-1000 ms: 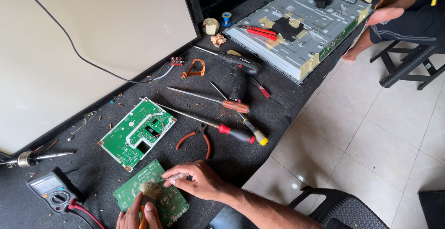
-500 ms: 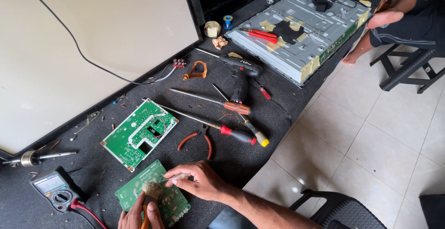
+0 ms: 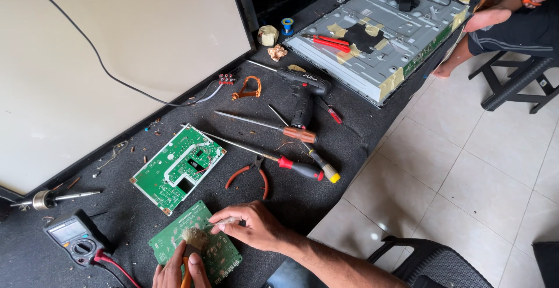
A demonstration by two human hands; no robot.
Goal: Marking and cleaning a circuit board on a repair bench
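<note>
The board point(image 3: 201, 247) is a green circuit board, lying flat at the near edge of the counter point(image 3: 349, 142), dotted with small solder points and parts. The right hand point(image 3: 250, 227) rests on its upper edge, fingers point(image 3: 224, 225) together and pressing it down. The left hand point(image 3: 174, 271) comes up from below, fingers clamped on a brush point(image 3: 192, 242) with an orange handle; its pale bristles touch the middle of the board.

Just beyond lies a second board point(image 3: 177, 168), larger, green with white tracks, tilted on the dark felt-like cover of the counter. A multimeter point(image 3: 75, 238) sits to the left, red lead trailing. Pliers point(image 3: 250, 174) with red grips lie near the right hand, then screwdrivers point(image 3: 291, 165) and a black drill point(image 3: 304, 93) farther off. A big pale panel point(image 3: 116, 49) fills the left side, a black cable across it. A grey metal chassis point(image 3: 378, 37) lies at the far end, where another person's leg point(image 3: 495, 20) shows by a black stool. The floor point(image 3: 466, 177) is pale tile.
</note>
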